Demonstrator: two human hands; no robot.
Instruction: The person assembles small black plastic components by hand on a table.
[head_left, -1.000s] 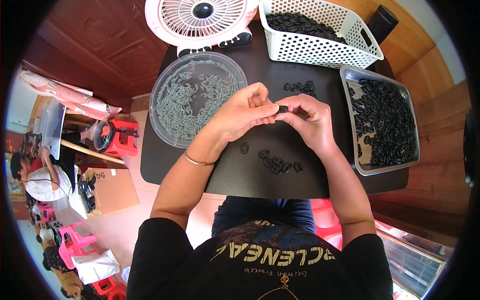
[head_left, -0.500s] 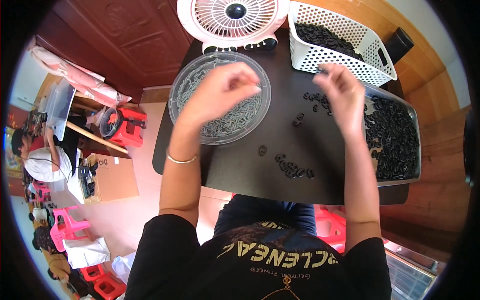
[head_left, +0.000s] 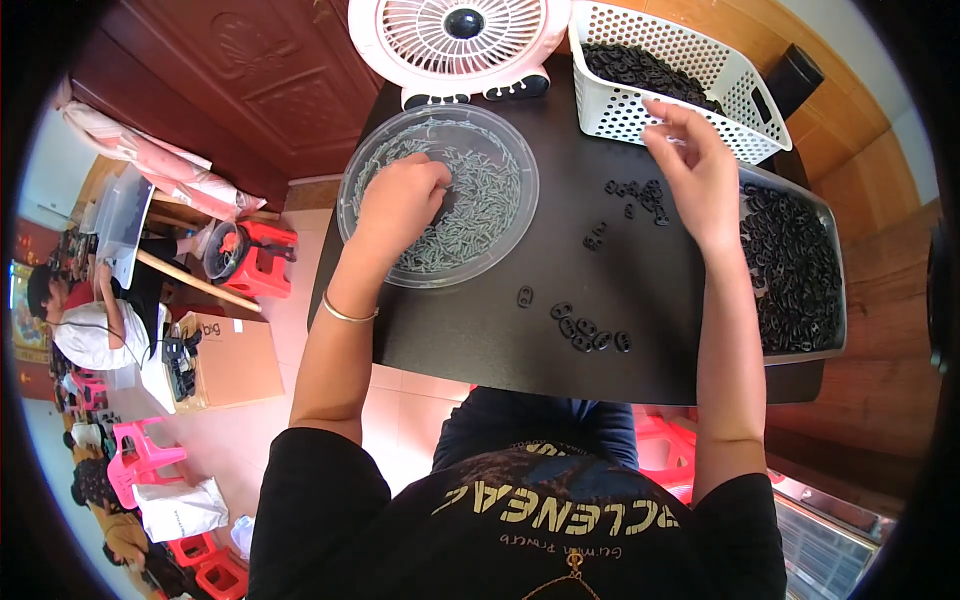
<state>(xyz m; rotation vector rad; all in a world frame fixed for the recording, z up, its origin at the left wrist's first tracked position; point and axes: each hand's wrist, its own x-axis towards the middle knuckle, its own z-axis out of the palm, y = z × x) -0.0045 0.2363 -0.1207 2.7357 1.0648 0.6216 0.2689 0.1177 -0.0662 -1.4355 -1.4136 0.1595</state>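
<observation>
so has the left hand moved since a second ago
Yes. The left hand has left the right hand at the table's middle and gone left into the clear round dish, its fingers down among the small grey pieces.

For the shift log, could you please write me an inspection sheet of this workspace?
Surface: black rectangular table.
Job's things: round clear plastic dish of small grey pins; loose black plastic pieces; white perforated basket and grey metal tray of black pieces.
Clutter: white desk fan.
Hands: left hand in the dish; right hand open by the basket.
Cables: nothing seen.
Surroundings: cardboard box, red stool, seated person.
</observation>
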